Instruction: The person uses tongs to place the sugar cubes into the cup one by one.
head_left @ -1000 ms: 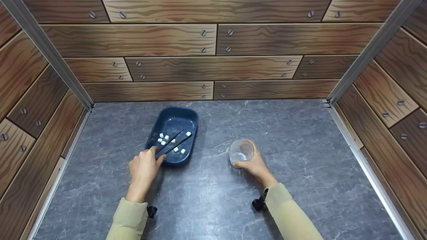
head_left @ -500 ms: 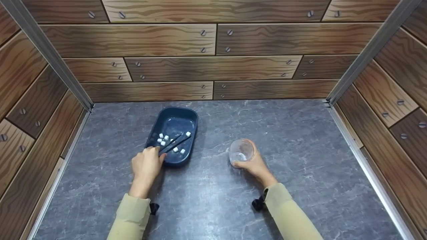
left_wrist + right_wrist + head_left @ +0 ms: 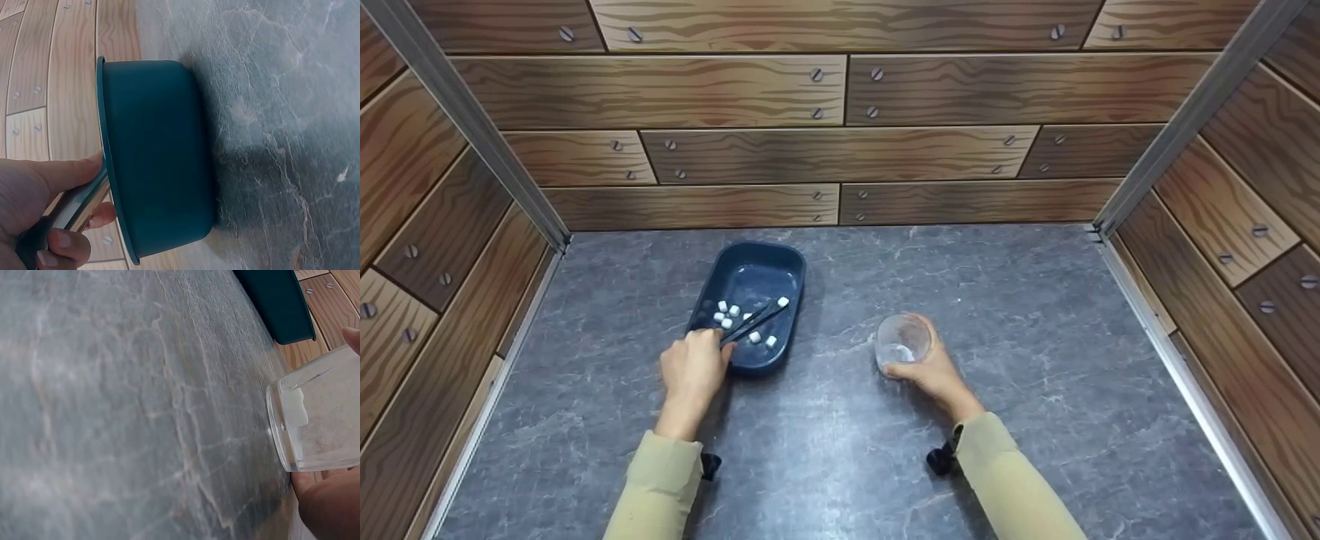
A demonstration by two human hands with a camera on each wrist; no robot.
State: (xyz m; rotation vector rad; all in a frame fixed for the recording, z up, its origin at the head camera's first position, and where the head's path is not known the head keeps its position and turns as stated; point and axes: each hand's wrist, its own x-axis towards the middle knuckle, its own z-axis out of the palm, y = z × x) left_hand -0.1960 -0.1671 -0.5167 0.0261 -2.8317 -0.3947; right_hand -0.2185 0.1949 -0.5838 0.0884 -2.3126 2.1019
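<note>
In the head view my left hand (image 3: 694, 367) holds black tongs (image 3: 754, 321) over the near part of a dark blue tray (image 3: 765, 255). The two arms of the tongs lie close together, and their tips are right at a white cube (image 3: 783, 301) by the tray's right wall. Several more small white cubes (image 3: 726, 323) lie around the tongs, one partly hidden under them. The left wrist view shows thumb and fingers around the shiny tongs (image 3: 79, 202) at the tray's rim. My right hand (image 3: 934, 371) grips a clear cup (image 3: 323, 416), with a whitish patch near its bottom.
The grey marbled tabletop (image 3: 840, 435) spreads between and around both hands. Wood-patterned panels (image 3: 840, 154) stand at the back and both sides, with grey metal strips (image 3: 1177, 120) at the corners. The tray stands left of the cup, apart from it.
The tongs' arms have come closer together, and their tips are now at the right-hand cube. My left hand has shifted slightly right. The right hand and cup have stayed in place.
</note>
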